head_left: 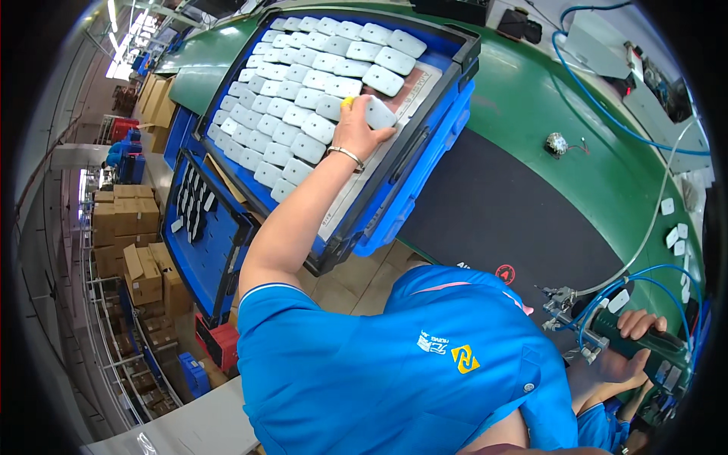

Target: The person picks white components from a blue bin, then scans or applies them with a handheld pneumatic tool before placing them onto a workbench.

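My left hand [356,130], a yellow cover on one fingertip, reaches over a large blue tray [425,64] with a dark rim. Its thumb and fingers close around a pale, rounded rectangular plastic piece [379,112] near the tray's right side. Rows of similar pale pieces [303,98], each with a small dark mark, fill much of the tray. At the lower right, my right hand [623,365] is wrapped round a dark green device [644,345] with a metal fitting [561,303] and blue hoses. Part of that grip is hidden behind the device.
A black mat [516,205] lies on the green table [531,106], with a small metallic part [556,144] beyond it. Loose pale pieces [675,236] lie at the right edge. A second blue tray [205,258] and cardboard boxes [136,216] stand left. Another person's blue sleeve [603,428] shows lower right.
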Motion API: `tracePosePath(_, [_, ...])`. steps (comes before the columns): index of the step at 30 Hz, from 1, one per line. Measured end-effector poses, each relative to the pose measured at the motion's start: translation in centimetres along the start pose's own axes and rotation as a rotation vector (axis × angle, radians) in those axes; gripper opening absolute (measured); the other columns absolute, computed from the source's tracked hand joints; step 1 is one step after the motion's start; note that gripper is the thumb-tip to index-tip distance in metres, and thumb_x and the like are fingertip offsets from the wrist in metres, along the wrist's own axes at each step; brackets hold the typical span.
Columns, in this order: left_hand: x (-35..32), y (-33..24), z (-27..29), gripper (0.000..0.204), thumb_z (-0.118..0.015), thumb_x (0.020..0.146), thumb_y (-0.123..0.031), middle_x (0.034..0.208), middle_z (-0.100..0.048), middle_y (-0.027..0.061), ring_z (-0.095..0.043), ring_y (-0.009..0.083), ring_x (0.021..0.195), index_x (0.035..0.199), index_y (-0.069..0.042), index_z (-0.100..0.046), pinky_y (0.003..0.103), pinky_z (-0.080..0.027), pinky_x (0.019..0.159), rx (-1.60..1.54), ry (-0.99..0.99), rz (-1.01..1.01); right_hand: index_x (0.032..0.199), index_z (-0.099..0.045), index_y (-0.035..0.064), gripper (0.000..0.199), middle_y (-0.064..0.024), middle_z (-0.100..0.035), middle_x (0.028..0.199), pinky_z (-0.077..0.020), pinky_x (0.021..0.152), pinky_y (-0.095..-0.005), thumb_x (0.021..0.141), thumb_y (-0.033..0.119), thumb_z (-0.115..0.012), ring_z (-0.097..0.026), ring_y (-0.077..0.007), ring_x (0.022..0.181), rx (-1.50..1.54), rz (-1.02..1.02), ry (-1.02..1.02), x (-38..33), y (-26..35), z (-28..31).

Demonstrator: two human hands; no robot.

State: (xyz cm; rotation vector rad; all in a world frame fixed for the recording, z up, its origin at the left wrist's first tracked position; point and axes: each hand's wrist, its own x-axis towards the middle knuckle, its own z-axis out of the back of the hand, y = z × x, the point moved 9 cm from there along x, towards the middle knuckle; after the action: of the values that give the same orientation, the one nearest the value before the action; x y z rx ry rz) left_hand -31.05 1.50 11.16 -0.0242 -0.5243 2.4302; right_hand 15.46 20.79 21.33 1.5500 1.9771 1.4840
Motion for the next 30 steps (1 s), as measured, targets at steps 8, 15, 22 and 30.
tracePosePath(8, [2.7, -0.7, -0.8, 0.052, -0.071, 0.056, -0.028, 0.09, -0.052, 0.0153, -0.049, 0.0297, 0.083, 0.095, 0.0, -0.051, 0.035, -0.039, 0.078, 0.223, -0.198, -0.279, 0.108, -0.038, 0.0082, 0.044, -0.0023, -0.048, 0.07, -0.0333, 0.054, -0.0234, 0.071, 0.027, -0.053, -0.043, -0.0116, 0.058, -0.01, -0.028, -0.018, -0.8, 0.8, 1.0])
tracePosePath(15, [-7.3, -23.3, 4.0, 0.035, -0.064, 0.067, -0.016, 0.089, -0.055, 0.0058, -0.051, 0.0177, 0.075, 0.098, -0.006, -0.052, 0.026, -0.041, 0.067, -0.188, 0.057, -0.697, 0.107, -0.037, 0.0023, 0.049, -0.0038, -0.049, 0.064, -0.0357, 0.047, -0.0216, 0.068, 0.023, -0.059, -0.046, -0.0121, 0.053, -0.165, 0.039, -0.118, -2.9, 4.3, 5.3])
tracePosePath(22, [-22.6, -39.9, -22.3, 0.045, -0.059, 0.07, -0.03, 0.093, -0.054, 0.0146, -0.051, 0.0274, 0.085, 0.103, -0.001, -0.048, 0.034, -0.042, 0.073, -0.328, 0.811, -0.967, 0.105, -0.039, -0.0002, 0.05, -0.0045, -0.049, 0.061, -0.0361, 0.045, -0.0201, 0.066, 0.022, -0.062, -0.046, -0.0117, 0.05, -0.273, 0.046, -0.246, -4.3, 5.6, 10.1])
tracePosePath(30, [-28.2, -45.0, -35.0, 0.046, -0.062, 0.064, -0.031, 0.092, -0.051, 0.0148, -0.046, 0.0301, 0.086, 0.099, -0.004, -0.049, 0.035, -0.04, 0.075, -0.225, 0.779, -0.734, 0.105, -0.039, 0.0002, 0.051, -0.004, -0.048, 0.062, -0.0353, 0.046, -0.0194, 0.065, 0.022, -0.062, -0.045, -0.0109, 0.051, -0.426, 0.061, -0.35, -6.2, 7.2, 13.3])
